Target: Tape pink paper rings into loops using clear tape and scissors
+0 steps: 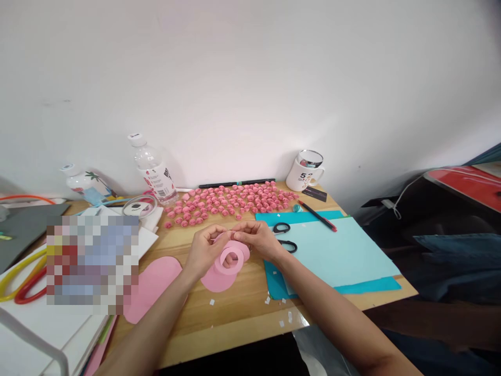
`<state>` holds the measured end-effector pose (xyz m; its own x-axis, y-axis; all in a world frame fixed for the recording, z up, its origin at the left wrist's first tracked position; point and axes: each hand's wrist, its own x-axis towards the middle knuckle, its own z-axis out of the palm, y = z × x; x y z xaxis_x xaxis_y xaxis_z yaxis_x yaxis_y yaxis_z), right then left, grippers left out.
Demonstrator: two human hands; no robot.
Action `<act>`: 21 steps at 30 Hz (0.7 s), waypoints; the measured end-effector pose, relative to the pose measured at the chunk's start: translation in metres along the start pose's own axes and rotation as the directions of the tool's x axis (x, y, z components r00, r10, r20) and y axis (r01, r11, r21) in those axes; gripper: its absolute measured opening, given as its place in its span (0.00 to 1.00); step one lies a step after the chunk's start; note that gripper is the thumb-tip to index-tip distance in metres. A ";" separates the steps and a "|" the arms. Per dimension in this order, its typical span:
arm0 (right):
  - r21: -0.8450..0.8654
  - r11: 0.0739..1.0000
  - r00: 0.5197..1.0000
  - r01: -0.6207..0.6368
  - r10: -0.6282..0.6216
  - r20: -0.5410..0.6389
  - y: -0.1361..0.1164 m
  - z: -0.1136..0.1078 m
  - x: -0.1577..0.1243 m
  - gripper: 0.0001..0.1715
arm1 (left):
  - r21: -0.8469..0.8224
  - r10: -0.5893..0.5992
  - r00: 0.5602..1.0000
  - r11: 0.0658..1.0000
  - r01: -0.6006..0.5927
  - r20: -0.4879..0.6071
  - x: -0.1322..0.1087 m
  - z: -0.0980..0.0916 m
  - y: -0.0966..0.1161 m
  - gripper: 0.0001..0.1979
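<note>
Both of my hands meet over the middle of the wooden table, pinching a pink paper spiral strip (239,261) between their fingertips. My left hand (207,248) is closed on its upper end from the left. From the right, my right hand (256,237) pinches the same end, thumb and forefinger together. The rest of the strip curls in a ring below my fingers. Under it lies a rounded pink paper piece (218,282). Another pink paper cutout (156,287) lies left of my left wrist. Black-handled scissors (288,246) lie just beyond my right hand, partly hidden by it.
Many small pink rolled paper roses (230,201) cover the table's back. Light blue paper sheets (336,256), a pen (319,216) and a mug (303,172) are at right. A water bottle (154,172) stands back left, near stacked papers (35,334). White scraps (212,302) lie in front.
</note>
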<state>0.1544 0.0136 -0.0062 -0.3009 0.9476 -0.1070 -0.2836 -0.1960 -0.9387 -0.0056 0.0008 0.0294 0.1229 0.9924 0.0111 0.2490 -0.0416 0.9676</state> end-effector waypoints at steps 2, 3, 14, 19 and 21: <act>-0.018 1.000 1.000 -0.013 0.013 -0.004 -0.001 0.001 0.000 0.15 | -0.010 0.001 1.000 1.000 -0.001 -0.002 0.000 0.000 0.000 0.11; -0.027 1.000 1.000 -0.009 0.009 -0.001 -0.002 0.001 -0.001 0.15 | -0.018 -0.005 1.000 1.000 0.005 -0.001 0.001 0.000 0.000 0.11; -0.065 0.995 0.988 0.077 -0.067 0.138 -0.002 -0.001 0.000 0.16 | -0.059 -0.055 0.998 0.997 0.054 -0.028 0.003 0.000 -0.006 0.11; -0.056 0.996 0.986 0.075 -0.065 0.151 -0.001 -0.001 0.000 0.17 | -0.047 -0.055 0.998 0.998 0.053 -0.044 0.003 0.001 -0.005 0.10; -0.060 0.996 0.988 0.071 -0.062 0.145 -0.001 -0.001 0.000 0.17 | -0.051 -0.058 0.998 0.997 0.057 -0.036 0.004 0.001 -0.005 0.11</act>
<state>0.1556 0.0143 -0.0058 -0.4115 0.9114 0.0000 -0.2493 -0.1126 -0.9619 -0.0050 0.0045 0.0243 0.0737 0.9966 -0.0364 0.2061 0.0205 0.9783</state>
